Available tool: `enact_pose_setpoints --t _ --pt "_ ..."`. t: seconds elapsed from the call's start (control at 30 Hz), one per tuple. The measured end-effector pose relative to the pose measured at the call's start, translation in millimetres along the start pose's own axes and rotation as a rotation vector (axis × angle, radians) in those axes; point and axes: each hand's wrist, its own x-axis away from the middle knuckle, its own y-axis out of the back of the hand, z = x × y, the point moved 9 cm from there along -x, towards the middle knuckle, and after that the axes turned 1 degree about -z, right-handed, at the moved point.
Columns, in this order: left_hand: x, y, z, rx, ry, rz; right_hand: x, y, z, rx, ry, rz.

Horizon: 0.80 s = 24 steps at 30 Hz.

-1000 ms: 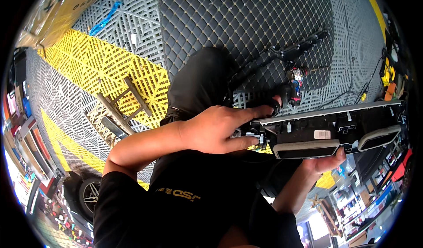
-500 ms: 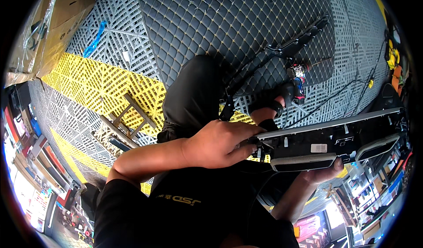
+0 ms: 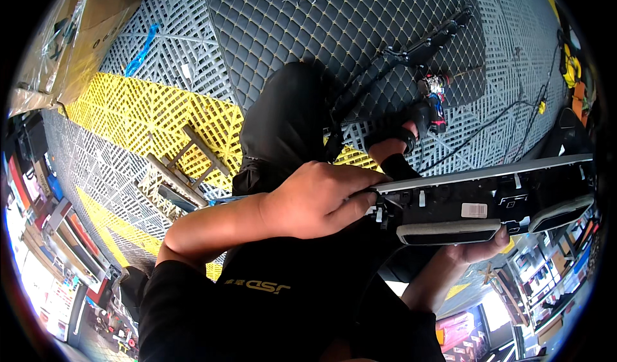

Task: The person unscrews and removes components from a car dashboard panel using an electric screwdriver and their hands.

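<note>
A long black plastic trim panel (image 3: 443,198) with a silver edge spans the right side, held above my lap. Two framed openings with foam-like rims, which look like air vents (image 3: 450,232), line its near side, and a white label (image 3: 474,210) sits between clips. My left hand (image 3: 315,198) is closed on the panel's left end, thumb and fingers pinching the corner by a white clip. From below, my right hand (image 3: 479,249) grips the near side between the two vents. Its thumb shows against the panel; its other fingers are mostly hidden behind it.
A black quilted mat (image 3: 360,21) covers the grey and yellow grid floor. On it lie a thin black trim strip (image 3: 424,48) and a small red-and-black tool (image 3: 437,108). A cable (image 3: 488,131) runs at right. Left are a low stool (image 3: 196,159) and a cardboard box (image 3: 96,41).
The panel has shifted slightly to the right in view, and both hands keep their hold on it. The view of the floor has moved a little.
</note>
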Motion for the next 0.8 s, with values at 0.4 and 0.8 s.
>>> enact_pose_setpoints --t 0.4,0.8 --pt "51 -33 0 -0.057 0.046 -0.080 39 12 -26 -0.063 -0.085 0.113" --pt "52 10 34 0.144 0.301 -0.013 -5 4 -32 0.085 0.060 -0.178"
